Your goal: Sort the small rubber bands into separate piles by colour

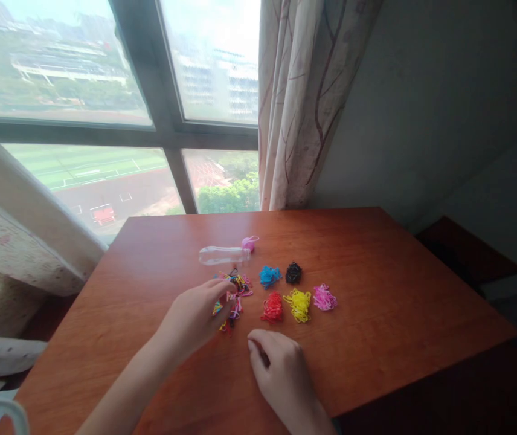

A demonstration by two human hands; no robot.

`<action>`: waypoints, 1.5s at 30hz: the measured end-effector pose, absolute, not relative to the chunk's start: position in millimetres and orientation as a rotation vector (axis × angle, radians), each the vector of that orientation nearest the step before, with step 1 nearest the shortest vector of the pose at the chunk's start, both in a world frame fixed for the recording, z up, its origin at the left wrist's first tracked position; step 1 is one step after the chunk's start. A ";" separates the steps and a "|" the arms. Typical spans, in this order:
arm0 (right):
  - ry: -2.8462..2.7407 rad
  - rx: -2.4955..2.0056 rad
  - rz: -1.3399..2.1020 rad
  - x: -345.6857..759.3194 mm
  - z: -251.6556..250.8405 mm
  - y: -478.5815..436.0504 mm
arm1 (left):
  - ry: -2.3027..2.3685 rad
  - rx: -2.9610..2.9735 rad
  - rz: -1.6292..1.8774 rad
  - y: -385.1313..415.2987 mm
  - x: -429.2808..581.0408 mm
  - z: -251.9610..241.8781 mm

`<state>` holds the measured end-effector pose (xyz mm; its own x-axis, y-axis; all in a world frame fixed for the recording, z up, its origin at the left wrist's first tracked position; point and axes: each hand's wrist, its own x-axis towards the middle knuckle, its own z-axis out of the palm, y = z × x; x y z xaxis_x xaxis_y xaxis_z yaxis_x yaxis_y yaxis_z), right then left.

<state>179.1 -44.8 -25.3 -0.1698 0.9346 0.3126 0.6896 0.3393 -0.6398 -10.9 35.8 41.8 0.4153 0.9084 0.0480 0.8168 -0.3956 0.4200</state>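
Observation:
A loose pile of small mixed-colour loops (239, 284), which look like rubber bands, lies left of the sorted heaps. Over this pile reaches my left hand (197, 314), thumb and fingers apart, with loops showing between them. My right hand (283, 365) rests near the table's front, fingers curled and thumb close to the forefinger; whatever it may hold is hidden. Beyond it sit single-colour heaps: red loops (272, 307), yellow loops (299, 305), pink loops (325, 297), blue loops (270, 276) and black loops (293, 273).
A clear plastic bottle (222, 255) lies on its side behind the mixed pile, with a pink cap (248, 244) at its right end. The brown wooden table (376, 272) stands against a window, with curtains (295, 103) on both sides.

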 end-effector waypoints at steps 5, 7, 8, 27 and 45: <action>-1.990 -1.482 0.434 177.3 -24.3 -43.3 | 1.603 2.220 0.406 8.9 -30.6 18.9; -2.015 -1.516 0.410 175.3 -22.5 -42.0 | 1.615 2.177 0.437 1.3 -35.1 11.5; -2.025 -1.534 0.400 173.8 -21.4 -41.0 | 1.615 2.159 0.455 -1.8 -36.5 8.5; -2.015 -1.601 0.305 146.9 -19.5 -21.7 | 1.579 2.145 0.441 -6.6 -35.0 4.4; -1.787 -1.592 0.326 202.3 4.9 -4.9 | 1.572 2.134 0.464 -6.7 -37.7 -0.2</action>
